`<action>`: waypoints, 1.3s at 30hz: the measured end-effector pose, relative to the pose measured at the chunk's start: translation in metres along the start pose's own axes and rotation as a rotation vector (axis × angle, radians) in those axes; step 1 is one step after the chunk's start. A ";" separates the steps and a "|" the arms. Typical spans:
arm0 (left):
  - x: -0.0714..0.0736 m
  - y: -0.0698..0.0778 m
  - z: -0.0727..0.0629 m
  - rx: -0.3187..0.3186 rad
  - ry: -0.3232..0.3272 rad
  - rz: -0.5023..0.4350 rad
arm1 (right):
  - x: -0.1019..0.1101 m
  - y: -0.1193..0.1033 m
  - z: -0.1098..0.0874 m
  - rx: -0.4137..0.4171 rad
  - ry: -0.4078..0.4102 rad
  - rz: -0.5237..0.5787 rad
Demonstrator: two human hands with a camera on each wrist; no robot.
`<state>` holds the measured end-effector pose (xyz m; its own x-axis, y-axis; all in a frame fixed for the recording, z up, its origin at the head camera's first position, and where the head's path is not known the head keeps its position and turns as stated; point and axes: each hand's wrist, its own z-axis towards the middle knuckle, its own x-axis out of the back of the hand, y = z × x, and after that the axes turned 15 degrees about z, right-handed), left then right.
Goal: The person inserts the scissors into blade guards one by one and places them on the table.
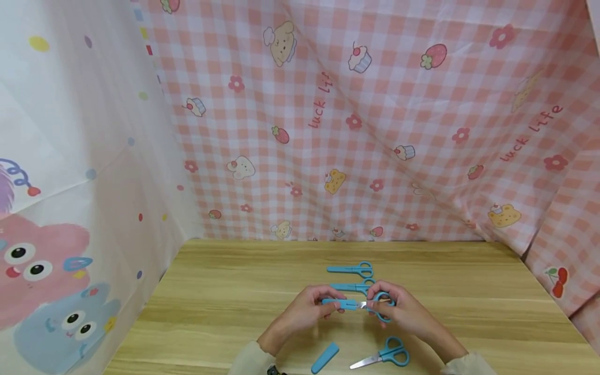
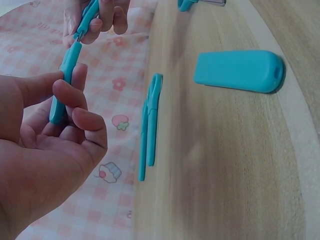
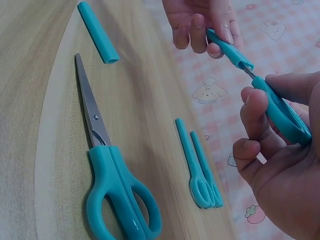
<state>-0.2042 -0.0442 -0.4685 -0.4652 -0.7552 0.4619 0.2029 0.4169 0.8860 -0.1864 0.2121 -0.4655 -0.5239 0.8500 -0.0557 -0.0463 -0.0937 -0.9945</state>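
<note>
My left hand (image 1: 307,310) pinches a blue blade cover (image 1: 346,304) between thumb and fingers. The right hand (image 1: 398,307) holds a pair of scissors (image 3: 280,112) by its blue handles. The blades are mostly inside the cover, with a short strip of metal showing between cover and handles. Nearer me on the table lie an uncovered pair of scissors (image 3: 112,170), its blades together, and a loose blue cover (image 2: 237,71) to its left.
Beyond my hands, two covered pairs of scissors lie one behind the other, the far pair (image 1: 349,269) and the near pair (image 1: 351,287). The wooden table (image 1: 225,291) meets a pink checked cloth (image 1: 300,104) at the back. A white printed cloth (image 1: 103,156) hangs at left.
</note>
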 end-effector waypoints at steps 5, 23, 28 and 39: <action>0.000 0.000 -0.001 0.005 0.006 0.009 | -0.002 0.000 0.000 -0.008 -0.003 0.009; 0.003 0.003 -0.002 -0.036 0.004 0.030 | -0.005 -0.002 0.000 0.031 -0.015 0.046; 0.004 0.003 -0.002 -0.038 -0.001 0.030 | -0.007 -0.002 0.000 0.036 -0.012 0.061; 0.007 0.003 -0.002 -0.049 -0.016 0.038 | -0.008 0.003 0.003 0.023 0.021 0.045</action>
<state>-0.2054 -0.0492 -0.4622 -0.4696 -0.7309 0.4952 0.2626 0.4199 0.8688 -0.1851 0.2031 -0.4676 -0.5078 0.8554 -0.1022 -0.0430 -0.1436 -0.9887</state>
